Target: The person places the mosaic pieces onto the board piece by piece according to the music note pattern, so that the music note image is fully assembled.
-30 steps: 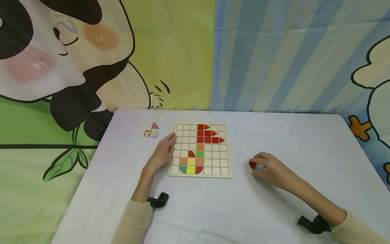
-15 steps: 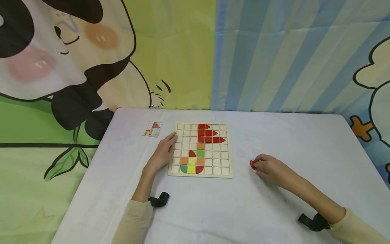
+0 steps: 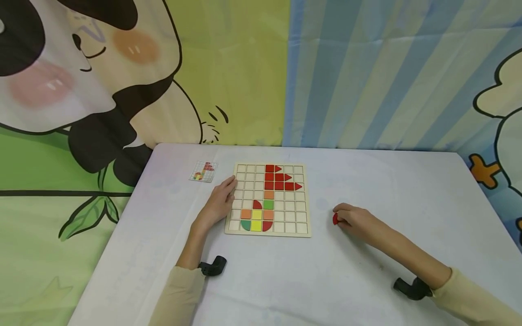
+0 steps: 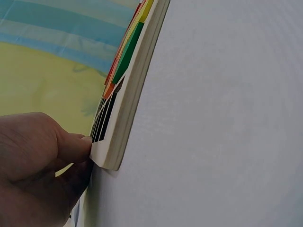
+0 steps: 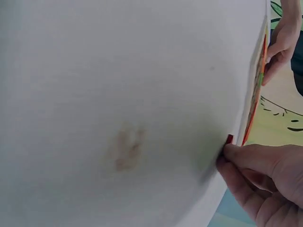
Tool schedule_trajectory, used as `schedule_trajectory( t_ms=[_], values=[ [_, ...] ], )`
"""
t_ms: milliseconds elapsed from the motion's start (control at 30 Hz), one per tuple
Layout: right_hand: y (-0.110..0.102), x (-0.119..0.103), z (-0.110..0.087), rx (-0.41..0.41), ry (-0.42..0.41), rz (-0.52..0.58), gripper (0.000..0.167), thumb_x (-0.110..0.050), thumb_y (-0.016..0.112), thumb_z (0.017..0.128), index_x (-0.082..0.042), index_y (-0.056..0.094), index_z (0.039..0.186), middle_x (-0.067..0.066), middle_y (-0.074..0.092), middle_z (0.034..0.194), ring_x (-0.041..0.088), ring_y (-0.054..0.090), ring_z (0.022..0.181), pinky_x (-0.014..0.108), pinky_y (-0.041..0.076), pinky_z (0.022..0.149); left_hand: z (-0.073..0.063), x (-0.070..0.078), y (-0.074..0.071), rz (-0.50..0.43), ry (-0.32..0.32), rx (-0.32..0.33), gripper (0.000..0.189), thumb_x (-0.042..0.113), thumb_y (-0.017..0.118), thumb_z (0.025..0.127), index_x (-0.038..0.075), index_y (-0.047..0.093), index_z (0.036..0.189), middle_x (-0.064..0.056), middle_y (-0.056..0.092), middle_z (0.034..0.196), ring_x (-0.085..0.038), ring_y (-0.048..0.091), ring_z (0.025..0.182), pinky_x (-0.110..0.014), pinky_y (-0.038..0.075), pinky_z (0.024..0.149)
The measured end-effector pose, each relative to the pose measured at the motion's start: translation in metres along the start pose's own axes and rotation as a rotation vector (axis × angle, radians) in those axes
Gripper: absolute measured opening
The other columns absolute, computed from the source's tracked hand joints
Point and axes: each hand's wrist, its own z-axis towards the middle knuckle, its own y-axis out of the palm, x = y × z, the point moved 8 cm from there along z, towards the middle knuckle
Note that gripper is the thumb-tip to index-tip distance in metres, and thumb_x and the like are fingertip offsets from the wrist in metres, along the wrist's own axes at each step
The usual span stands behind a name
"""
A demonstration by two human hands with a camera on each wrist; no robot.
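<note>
My left hand (image 3: 219,203) rests along the left edge of a wooden grid board (image 3: 289,205), its fingers touching the rim. The left wrist view shows the thumb (image 4: 75,146) against that edge. Red, orange, green and yellow pieces sit in the board, several of the red ones (image 3: 279,186) pointed in rows at the upper right. Right of the board, low over the table, my right hand (image 3: 358,221) pinches a red piece (image 3: 335,218) between thumb and fingers. Only a sliver of this red piece (image 5: 230,138) shows in the right wrist view; its full shape is hidden.
A small pattern card (image 3: 203,171) with a similar coloured figure lies left of the board. White cloth covers the table (image 3: 285,280). Behind it hangs a printed curtain (image 3: 346,72). Each wrist wears a black camera (image 3: 213,266).
My right hand has turned the red piece in its fingers, so less of it shows, and has shifted slightly left. The left hand stays at the board's edge.
</note>
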Motion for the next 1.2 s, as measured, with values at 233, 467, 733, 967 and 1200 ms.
schedule_trajectory(
  t_ms=[233, 467, 733, 967, 1200],
  values=[
    [-0.002, 0.001, 0.002, 0.021, -0.021, -0.091, 0.017, 0.005, 0.083, 0.080, -0.008, 0.072, 0.083, 0.003, 0.072, 0.094, 0.020, 0.068, 0.085, 0.028, 0.059, 0.070, 0.003, 0.001, 0.002, 0.014, 0.005, -0.007, 0.055, 0.004, 0.047, 0.107, 0.000, 0.034, 0.160, -0.013, 0.023, 0.172, -0.037, 0.022, 0.158, -0.054, 0.025, 0.126],
    [0.000, 0.010, 0.002, 0.033, -0.042, -0.031, 0.015, 0.002, 0.084, 0.080, -0.006, 0.076, 0.089, 0.002, 0.072, 0.094, 0.019, 0.068, 0.085, 0.030, 0.060, 0.073, 0.004, 0.002, 0.002, 0.012, 0.004, -0.006, 0.054, 0.003, 0.047, 0.106, 0.000, 0.035, 0.159, -0.013, 0.024, 0.172, -0.037, 0.022, 0.158, -0.053, 0.027, 0.126],
    [-0.004, 0.007, 0.013, 0.047, -0.060, 0.031, 0.014, 0.002, 0.083, 0.081, -0.007, 0.077, 0.091, 0.003, 0.073, 0.096, 0.020, 0.069, 0.087, 0.030, 0.061, 0.074, 0.002, 0.002, 0.001, 0.017, 0.015, -0.009, 0.054, 0.002, 0.047, 0.106, -0.002, 0.035, 0.159, -0.015, 0.024, 0.171, -0.040, 0.022, 0.157, -0.055, 0.026, 0.126],
    [-0.002, -0.042, 0.074, 0.003, -0.127, 0.147, 0.013, -0.004, 0.082, 0.086, -0.006, 0.080, 0.098, 0.004, 0.075, 0.098, 0.019, 0.069, 0.089, 0.029, 0.061, 0.078, 0.000, -0.001, -0.001, 0.012, 0.004, -0.002, 0.054, 0.003, 0.047, 0.106, -0.001, 0.035, 0.159, -0.015, 0.024, 0.171, -0.040, 0.023, 0.157, -0.055, 0.026, 0.126],
    [0.028, -0.113, 0.150, -0.079, -0.296, 0.117, 0.012, -0.010, 0.076, 0.093, -0.004, 0.082, 0.102, 0.007, 0.073, 0.095, 0.017, 0.067, 0.084, 0.018, 0.055, 0.074, 0.002, -0.001, 0.001, 0.023, 0.028, -0.002, 0.054, 0.003, 0.047, 0.106, -0.002, 0.035, 0.158, -0.015, 0.025, 0.171, -0.041, 0.024, 0.156, -0.056, 0.025, 0.126]
  ],
)
